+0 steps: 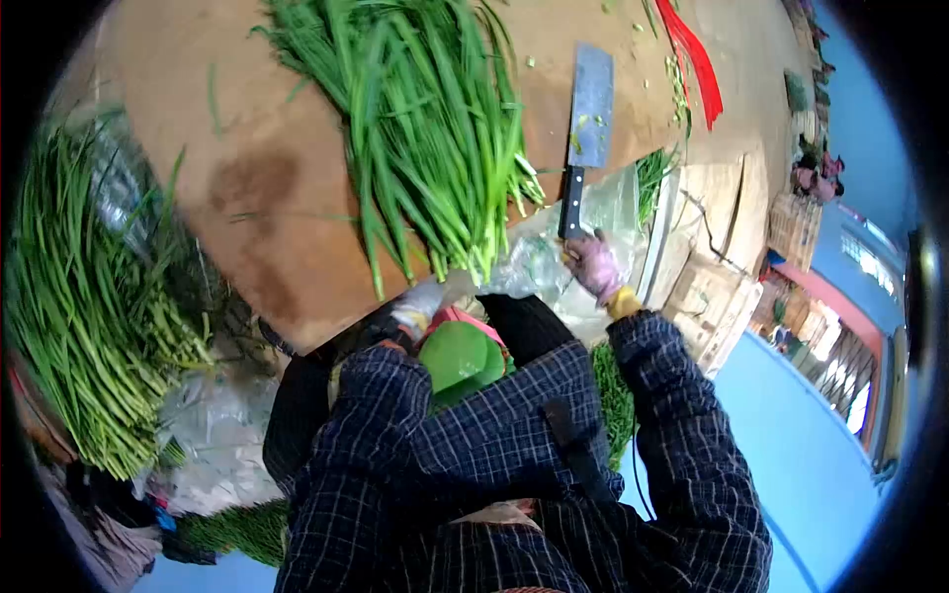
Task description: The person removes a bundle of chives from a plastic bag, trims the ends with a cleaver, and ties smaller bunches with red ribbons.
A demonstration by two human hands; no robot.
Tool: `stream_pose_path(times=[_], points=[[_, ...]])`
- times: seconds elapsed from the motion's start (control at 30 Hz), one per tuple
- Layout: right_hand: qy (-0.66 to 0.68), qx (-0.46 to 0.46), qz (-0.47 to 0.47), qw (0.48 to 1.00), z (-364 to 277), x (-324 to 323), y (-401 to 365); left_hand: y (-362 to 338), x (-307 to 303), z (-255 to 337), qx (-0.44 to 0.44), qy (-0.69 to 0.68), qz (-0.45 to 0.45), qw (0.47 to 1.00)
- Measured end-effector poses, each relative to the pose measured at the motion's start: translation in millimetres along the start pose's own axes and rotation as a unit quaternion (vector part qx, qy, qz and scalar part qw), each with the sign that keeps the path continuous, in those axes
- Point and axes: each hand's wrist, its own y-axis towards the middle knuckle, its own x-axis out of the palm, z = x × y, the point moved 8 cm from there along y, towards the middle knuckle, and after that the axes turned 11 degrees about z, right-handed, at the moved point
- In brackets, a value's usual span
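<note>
A large bundle of long green garlic chives lies on the brown board, its pale cut ends toward me. My left hand, in a whitish glove, is at the board's near edge, just below those ends; its fingers are blurred. My right hand, in a pinkish glove, has curled fingers close to the end of the cleaver's black handle. What they hold, if anything, I cannot make out. The cleaver lies flat, its blade pointing away from me. Clear plastic is bunched between my hands.
More long green stalks are heaped at the left, above crumpled plastic. Red strips lie at the far right of the board. A green round object is between my legs. Wooden crates stand at the right.
</note>
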Motion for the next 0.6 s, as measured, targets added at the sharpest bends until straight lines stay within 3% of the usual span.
stream_pose_path(times=[0.07,0.1,0.17,0.23,0.27,0.3,0.33,0.4,0.43,0.53,0.6], points=[[0.091,-0.006,-0.006,0.996,8,-9,23,-3,15,-38,-0.021,0.007,-0.022,1.000],[0.045,0.007,-0.002,0.999,8,-22,24,-8,17,-64,-0.035,0.013,-0.031,0.999],[0.067,0.049,0.071,0.994,20,-60,15,-14,20,-109,-0.063,0.023,-0.050,0.996],[0.234,0.052,0.216,0.947,60,-88,-19,-12,18,-137,-0.082,0.031,-0.060,0.994],[0.274,0.062,0.293,0.914,76,-96,-36,-5,19,-146,-0.086,0.032,-0.062,0.994],[0.265,0.072,0.312,0.910,117,-75,-54,5,21,-153,-0.089,0.032,-0.059,0.994],[0.185,0.103,0.265,0.941,120,-56,-61,19,15,-151,-0.090,0.027,-0.051,0.994],[0.173,0.129,0.232,0.948,143,-1,-72,45,8,-148,-0.087,0.015,-0.035,0.995],[0.240,0.116,0.248,0.931,167,37,-66,56,4,-148,-0.089,0.007,-0.024,0.996],[0.226,0.224,0.255,0.913,164,61,-25,62,12,-122,-0.074,-0.038,0.020,0.996],[0.241,0.211,0.205,0.925,147,42,9,61,21,-101,-0.061,-0.089,0.045,0.993]])
